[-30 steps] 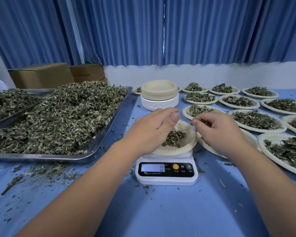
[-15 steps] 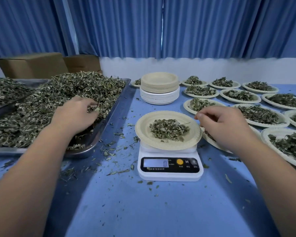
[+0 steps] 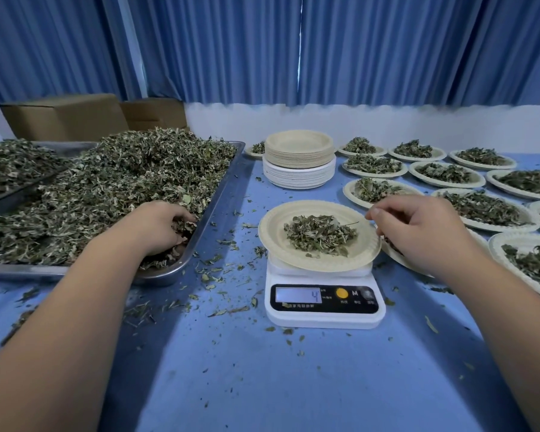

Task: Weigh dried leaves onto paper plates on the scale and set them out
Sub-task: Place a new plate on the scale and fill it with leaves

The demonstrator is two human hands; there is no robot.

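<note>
The white digital kitchen scale [image 3: 325,310] shows a low figure. The round cream paper plate [image 3: 272,232] sitting on it, with a small pile of leaf pieces [image 3: 320,233] in its middle, looks to need more. The way to do this well is to take a modest pinch rather than a fistful, lift it clear of the tray's lip, and sprinkle it over the plate's centre while watching the number.

The left hand [image 3: 156,229] is down in the near corner of the shallow steel tray [image 3: 212,207], fingers curled into the dried grey-green leaves [image 3: 122,182], tips buried. The right hand [image 3: 418,232] hovers at the plate's right rim, fingers loosely bent, thumb close to forefinger. Whether it touches the rim or pinches anything I cannot tell.
</note>
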